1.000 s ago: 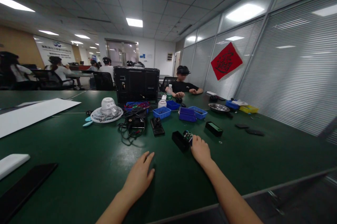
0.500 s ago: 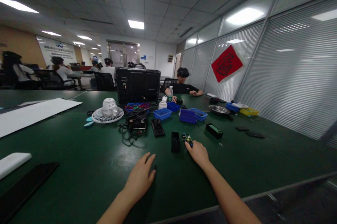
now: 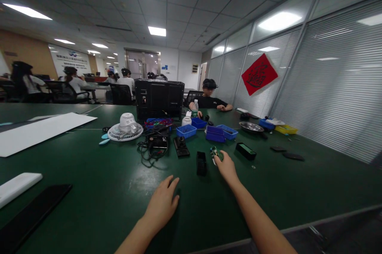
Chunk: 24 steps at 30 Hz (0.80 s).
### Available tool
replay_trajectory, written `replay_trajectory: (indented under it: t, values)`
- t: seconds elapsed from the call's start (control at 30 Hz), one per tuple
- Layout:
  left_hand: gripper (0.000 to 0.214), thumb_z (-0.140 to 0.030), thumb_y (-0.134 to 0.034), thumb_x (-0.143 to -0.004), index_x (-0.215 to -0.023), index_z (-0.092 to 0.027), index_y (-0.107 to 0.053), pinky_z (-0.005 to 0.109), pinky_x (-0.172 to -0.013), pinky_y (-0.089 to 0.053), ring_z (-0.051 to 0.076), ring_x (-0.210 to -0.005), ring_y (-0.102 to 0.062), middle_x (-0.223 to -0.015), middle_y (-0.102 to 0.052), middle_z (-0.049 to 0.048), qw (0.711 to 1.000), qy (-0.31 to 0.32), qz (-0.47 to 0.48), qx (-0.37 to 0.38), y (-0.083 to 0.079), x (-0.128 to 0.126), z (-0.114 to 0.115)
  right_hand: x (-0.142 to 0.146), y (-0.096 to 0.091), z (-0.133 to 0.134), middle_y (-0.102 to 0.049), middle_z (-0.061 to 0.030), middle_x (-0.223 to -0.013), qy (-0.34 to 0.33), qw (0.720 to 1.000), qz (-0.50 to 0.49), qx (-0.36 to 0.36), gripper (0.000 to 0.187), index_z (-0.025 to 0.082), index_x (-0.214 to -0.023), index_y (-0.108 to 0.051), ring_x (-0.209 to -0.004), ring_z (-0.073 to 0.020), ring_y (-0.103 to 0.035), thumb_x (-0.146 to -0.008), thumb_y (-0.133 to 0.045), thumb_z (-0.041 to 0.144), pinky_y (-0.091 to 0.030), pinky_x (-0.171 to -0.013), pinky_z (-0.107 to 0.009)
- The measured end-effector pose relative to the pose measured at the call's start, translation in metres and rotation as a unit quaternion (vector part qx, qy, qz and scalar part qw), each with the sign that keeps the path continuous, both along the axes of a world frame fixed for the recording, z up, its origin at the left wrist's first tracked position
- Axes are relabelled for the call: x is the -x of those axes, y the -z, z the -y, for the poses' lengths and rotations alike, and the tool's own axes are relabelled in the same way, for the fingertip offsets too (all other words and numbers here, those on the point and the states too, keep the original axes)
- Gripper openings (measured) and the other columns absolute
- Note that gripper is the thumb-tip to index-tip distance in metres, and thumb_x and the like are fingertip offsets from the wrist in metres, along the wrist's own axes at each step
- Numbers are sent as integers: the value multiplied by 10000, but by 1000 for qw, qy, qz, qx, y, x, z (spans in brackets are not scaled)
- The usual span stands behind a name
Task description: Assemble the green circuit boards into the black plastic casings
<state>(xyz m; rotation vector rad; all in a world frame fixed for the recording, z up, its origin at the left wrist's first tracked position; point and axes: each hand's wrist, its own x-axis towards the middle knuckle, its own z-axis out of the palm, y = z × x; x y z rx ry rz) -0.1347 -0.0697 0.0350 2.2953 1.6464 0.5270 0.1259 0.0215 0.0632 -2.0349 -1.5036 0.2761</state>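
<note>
My right hand (image 3: 227,167) reaches forward over the green table (image 3: 89,174) and is closed on a small green circuit board (image 3: 214,153), lifted a little off the surface. Just left of it lies a black rectangular casing (image 3: 201,163), apart from the board. My left hand (image 3: 162,204) rests flat on the table nearer to me, fingers stretched out, holding nothing.
Beyond lie a black holder (image 3: 180,146), a cable tangle (image 3: 155,147), a white fan (image 3: 125,128), blue bins (image 3: 221,133), a black-green box (image 3: 246,151), a metal bowl (image 3: 251,127) and a black case (image 3: 159,98). A person (image 3: 210,100) sits opposite. A dark phone (image 3: 32,215) lies near left.
My right hand drew the circuit board out of the black casing and raised it slightly to the right. The casing now lies alone. My left hand stayed put.
</note>
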Motion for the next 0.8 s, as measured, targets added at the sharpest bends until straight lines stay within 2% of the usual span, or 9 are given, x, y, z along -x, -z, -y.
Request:
replay_trajectory:
  t: [0.13, 0.3, 0.57, 0.8]
  values:
    - [542, -272, -407, -764, -1302, -199, -411, 345, -1028, -286, 215, -1239, -362, -1354, -398, 80, 1000, 1, 1, -10, 5, 1, -1, 29, -15, -2, -594, -107, -1096, -53, 997, 39, -39, 461, 144, -1231, -443, -1001, -212, -556, -817, -423, 344, -399, -832, -262]
    - [553, -264, -411, -762, -1311, -195, -398, 339, -1028, -286, 210, -1236, -366, -1355, -400, 79, 1000, -3, 1, -8, 3, 1, 0, 62, -12, 2, -561, -163, -1034, -51, 987, 147, -45, 416, 88, -1171, -482, -923, -235, -561, -824, -419, 310, -407, -784, -282]
    - [546, -231, -414, -754, -1298, -181, -415, 342, -1031, -276, 216, -1238, -363, -1355, -400, 89, 1000, -2, 4, -6, 0, 0, 1, 76, 0, 3, -531, -161, -981, -35, 963, 257, -72, 381, 58, -1136, -488, -898, -242, -538, -821, -450, 270, -424, -735, -294]
    - [561, -225, -419, -752, -1310, -166, -402, 340, -1023, -279, 223, -1227, -372, -1335, -420, 106, 1000, -1, 8, -11, 2, 0, 0, 81, 0, 1, -527, -165, -976, -18, 961, 268, -62, 387, 63, -1144, -480, -874, -233, -541, -818, -457, 270, -441, -690, -291]
